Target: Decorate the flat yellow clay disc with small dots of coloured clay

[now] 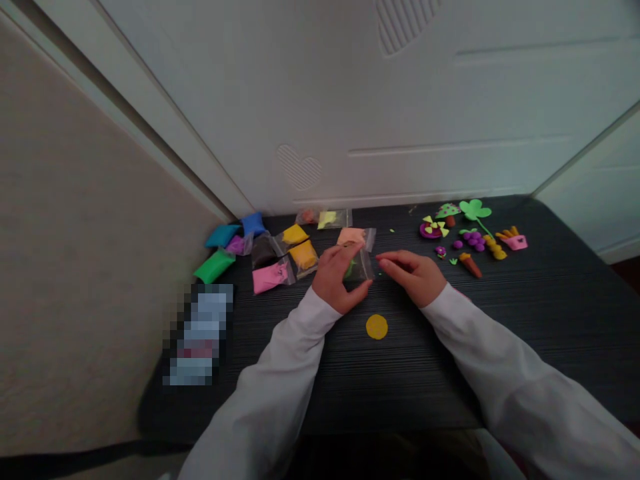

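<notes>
My left hand (pixel 339 279) is open, its thumb apart from the curved fingers, over the left side of a clear zip bag (pixel 365 267) with green clay in it. Whether the fingers touch the bag cannot be made out. To the right of the bag, my right hand (pixel 414 275) has thumb and fingertips drawn together in a pinch. Anything between those tips is too small to see. A flat yellow clay disc (pixel 377 327) lies on the table between my forearms. Just behind the green bag is a bag of peach clay (pixel 351 236), partly covered by my left hand.
Several bagged clays, such as the pink bag (pixel 270 277) and green bag (pixel 215 266), sit at left. A pixelated rectangle (pixel 203 333) lies nearer. At right are small clay models, including a four-leaf clover (pixel 475 210) and purple grapes (pixel 474 241). A white panel (pixel 320 100) rises behind the dark table (pixel 350 393).
</notes>
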{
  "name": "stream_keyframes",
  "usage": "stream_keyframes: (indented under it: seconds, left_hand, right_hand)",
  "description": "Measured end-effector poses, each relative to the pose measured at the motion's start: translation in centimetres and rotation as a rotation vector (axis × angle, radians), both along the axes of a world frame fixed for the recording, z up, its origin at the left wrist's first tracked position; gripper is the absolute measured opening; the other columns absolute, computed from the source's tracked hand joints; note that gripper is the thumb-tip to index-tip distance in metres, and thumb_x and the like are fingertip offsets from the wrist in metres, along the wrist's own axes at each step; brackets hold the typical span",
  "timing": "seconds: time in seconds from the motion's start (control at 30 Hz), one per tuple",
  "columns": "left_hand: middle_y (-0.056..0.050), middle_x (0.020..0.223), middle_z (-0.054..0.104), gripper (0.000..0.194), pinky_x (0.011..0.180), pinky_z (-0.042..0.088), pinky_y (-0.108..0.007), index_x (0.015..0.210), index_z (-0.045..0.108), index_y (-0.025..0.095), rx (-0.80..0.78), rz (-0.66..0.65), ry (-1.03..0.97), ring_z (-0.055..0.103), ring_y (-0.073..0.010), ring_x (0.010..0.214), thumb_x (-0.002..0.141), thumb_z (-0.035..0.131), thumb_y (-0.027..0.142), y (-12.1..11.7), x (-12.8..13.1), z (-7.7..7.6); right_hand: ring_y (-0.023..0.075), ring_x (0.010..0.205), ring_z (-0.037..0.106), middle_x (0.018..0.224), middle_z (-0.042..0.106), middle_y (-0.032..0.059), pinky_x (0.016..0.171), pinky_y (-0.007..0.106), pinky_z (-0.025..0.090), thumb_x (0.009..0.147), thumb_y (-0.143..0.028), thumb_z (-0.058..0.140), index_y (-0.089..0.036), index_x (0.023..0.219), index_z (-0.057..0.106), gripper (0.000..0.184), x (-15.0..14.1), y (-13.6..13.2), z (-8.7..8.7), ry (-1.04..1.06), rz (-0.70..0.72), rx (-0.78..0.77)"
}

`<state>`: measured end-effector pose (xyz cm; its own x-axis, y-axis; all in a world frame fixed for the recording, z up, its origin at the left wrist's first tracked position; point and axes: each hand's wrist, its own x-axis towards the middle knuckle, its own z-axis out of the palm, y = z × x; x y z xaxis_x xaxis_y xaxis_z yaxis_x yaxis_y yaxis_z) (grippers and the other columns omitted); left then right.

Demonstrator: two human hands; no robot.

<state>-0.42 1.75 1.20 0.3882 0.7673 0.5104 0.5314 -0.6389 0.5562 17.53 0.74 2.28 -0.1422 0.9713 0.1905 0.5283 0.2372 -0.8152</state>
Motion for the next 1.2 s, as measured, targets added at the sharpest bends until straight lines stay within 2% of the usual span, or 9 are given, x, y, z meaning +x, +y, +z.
stream_keyframes:
  seconds: [0.17,0.3,0.37,0.43,0.5,0.63,0.87,1.03,1.2]
  left_hand:
    - [-0.006,0.116,0.049,0.061,0.091,0.029,-0.038,0.121,0.037,0.020,0.019,-0.063,0.084,0.038,-0.0224,0.103,0.063,0.056,0.027,-0.5,0.4,0.1]
    - [-0.007,0.118,0.046,0.057,0.092,0.028,-0.038,0.117,0.039,0.018,0.046,-0.091,0.068,0.038,-0.0225,0.105,0.064,0.055,0.028,-0.8,0.5,0.7]
    - [-0.010,0.106,0.052,0.040,0.086,0.031,-0.037,0.103,0.048,0.015,0.071,-0.028,0.033,0.042,-0.0220,0.098,0.065,0.054,0.030,-0.9,0.4,0.8]
    - [-0.008,0.082,0.055,0.019,0.075,0.034,-0.034,0.078,0.053,0.016,0.078,0.051,0.035,0.046,-0.0195,0.082,0.068,0.052,0.031,-1.0,0.4,0.7]
    - [-0.004,0.063,0.049,0.018,0.065,0.032,-0.030,0.063,0.049,0.018,0.048,0.073,0.086,0.043,-0.0163,0.068,0.070,0.050,0.033,-1.1,0.5,0.4]
    - [-0.001,0.056,0.044,0.020,0.058,0.027,-0.028,0.060,0.046,0.018,-0.013,0.022,0.146,0.039,-0.0134,0.058,0.075,0.043,0.031,-1.4,0.9,0.1]
    - [-0.001,0.053,0.041,0.023,0.054,0.024,-0.027,0.054,0.043,0.019,0.070,0.047,0.091,0.037,-0.0127,0.054,0.076,0.039,0.022,-1.6,1.0,0.7]
    - [0.000,0.048,0.039,0.025,0.053,0.024,-0.027,0.049,0.040,0.019,0.124,0.045,0.129,0.035,-0.0119,0.050,0.074,0.040,0.022,-1.3,1.0,0.4]
    - [-0.001,0.048,0.044,0.021,0.051,0.024,-0.028,0.050,0.044,0.018,0.247,-0.014,0.194,0.037,-0.0114,0.050,0.071,0.043,0.019,-1.6,1.0,0.0]
  right_hand:
    - [0.0125,0.068,0.058,0.074,0.065,-0.0010,0.087,0.036,0.038,0.072,-0.031,0.051,-0.020,0.079,0.064,0.018,-0.6,-0.3,-0.3,0.051,0.103,-0.099]
    - [0.0110,0.059,0.054,0.066,0.061,-0.0012,0.066,0.029,0.044,0.073,-0.031,0.049,-0.018,0.074,0.060,0.017,-0.7,-0.4,-0.1,-0.018,0.099,-0.103]
    - [0.0110,0.057,0.051,0.064,0.058,-0.0008,0.057,0.026,0.042,0.074,-0.031,0.049,-0.018,0.073,0.059,0.016,-0.7,-0.6,0.0,-0.088,0.080,-0.038]
    - [0.0111,0.058,0.050,0.064,0.057,-0.0005,0.060,0.027,0.042,0.074,-0.028,0.049,-0.018,0.071,0.057,0.013,-0.9,-0.7,0.1,-0.153,0.088,0.072]
    - [0.0125,0.066,0.051,0.068,0.057,0.0007,0.068,0.028,0.042,0.074,-0.023,0.049,-0.018,0.072,0.057,0.009,-1.1,-0.9,0.0,-0.195,0.131,0.185]
    - [0.0154,0.084,0.052,0.085,0.061,0.0035,0.077,0.031,0.040,0.074,-0.018,0.047,-0.019,0.075,0.054,0.007,-1.3,-1.2,-0.2,-0.222,0.181,0.331]
    - [0.0134,0.080,0.056,0.082,0.062,0.0024,0.081,0.033,0.039,0.078,-0.022,0.045,-0.020,0.075,0.052,0.009,-1.5,-1.7,0.3,-0.167,0.177,0.341]
    - [0.0121,0.070,0.056,0.075,0.060,0.0016,0.067,0.026,0.044,0.076,-0.026,0.047,-0.019,0.073,0.050,0.009,-1.7,-1.7,0.4,-0.006,0.000,0.202]
    - [0.0111,0.057,0.053,0.064,0.058,-0.0005,0.055,0.025,0.043,0.072,-0.027,0.051,-0.019,0.067,0.049,0.009,-1.9,-1.6,0.0,-0.023,-0.158,0.138]
